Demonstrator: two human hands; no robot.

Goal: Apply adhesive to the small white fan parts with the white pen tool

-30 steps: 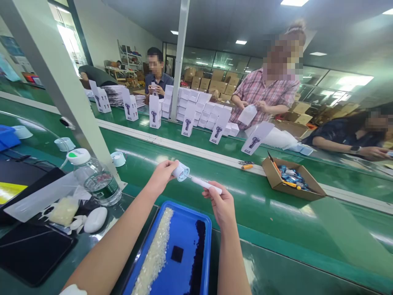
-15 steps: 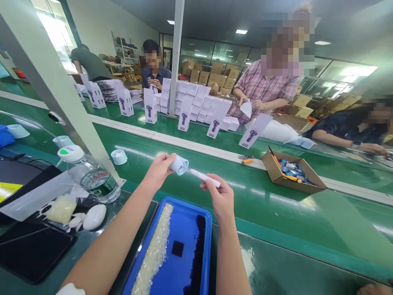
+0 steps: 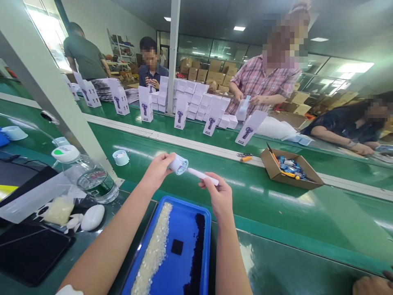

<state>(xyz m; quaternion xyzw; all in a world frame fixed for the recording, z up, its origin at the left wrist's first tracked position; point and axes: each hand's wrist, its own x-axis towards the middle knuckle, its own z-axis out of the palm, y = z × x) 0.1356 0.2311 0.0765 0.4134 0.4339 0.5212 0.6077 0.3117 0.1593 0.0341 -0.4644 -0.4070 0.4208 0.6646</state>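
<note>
My left hand (image 3: 160, 169) grips a white cup-shaped plastic housing (image 3: 178, 164), its open end tilted toward the right. In my right hand (image 3: 221, 197) is a white pen-shaped tool (image 3: 196, 173), held between thumb and fingers. The thin metal tip of the tool reaches the housing's open end; what it touches inside is too small to tell. Below both hands lies a blue tray (image 3: 210, 237), with small whitish pieces (image 3: 153, 250) along its left side, small black pieces (image 3: 199, 241) along its right and a black square (image 3: 177, 247) between them.
Another white housing (image 3: 120, 157) stands on the green conveyor (image 3: 242, 180). A water bottle (image 3: 92, 176) is at the left by a slanted post (image 3: 61, 94). A cardboard box (image 3: 288, 172) of parts sits at right. Printed boxes (image 3: 181, 111) line the far side, where co-workers are busy.
My hands keep nearly the same pose, with the tool's tip still at the housing. The view has shifted slightly. Across the line, a co-worker in green has straightened up.
</note>
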